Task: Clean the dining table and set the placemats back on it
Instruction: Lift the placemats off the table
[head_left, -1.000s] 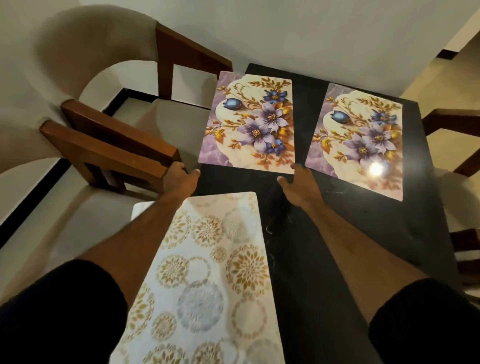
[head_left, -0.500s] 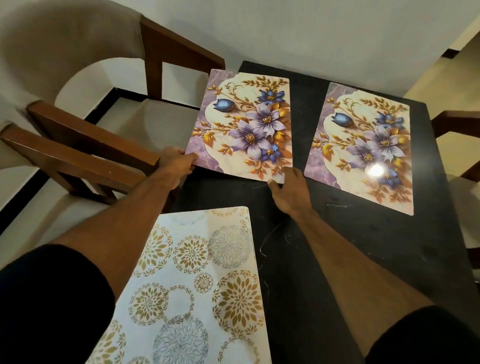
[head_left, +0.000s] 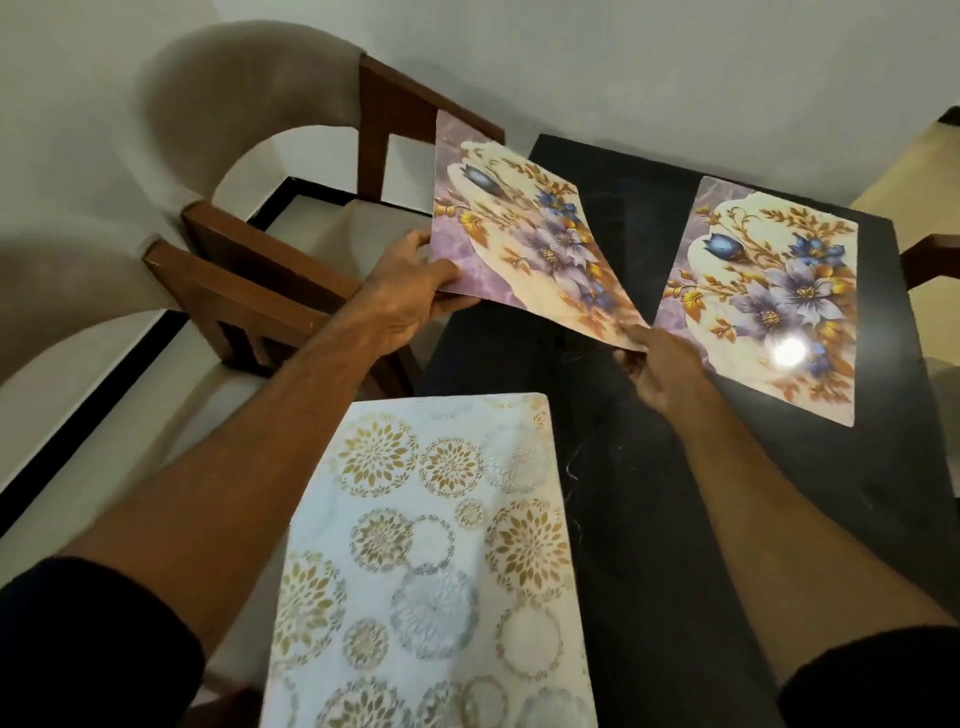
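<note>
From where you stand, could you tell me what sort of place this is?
Most likely a home dining area: a glossy black dining table laid with floral-printed placemats, brown wooden chairs with cream seats pulled up beside it, and plain white walls close behind.

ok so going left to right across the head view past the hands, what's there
wooden chair → left hand → lifted floral placemat → right hand → floral placemat lying flat on the table

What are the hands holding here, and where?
Both grip the left floral placemat: left hand at its near-left corner, right hand pinching its near-right corner.
</note>
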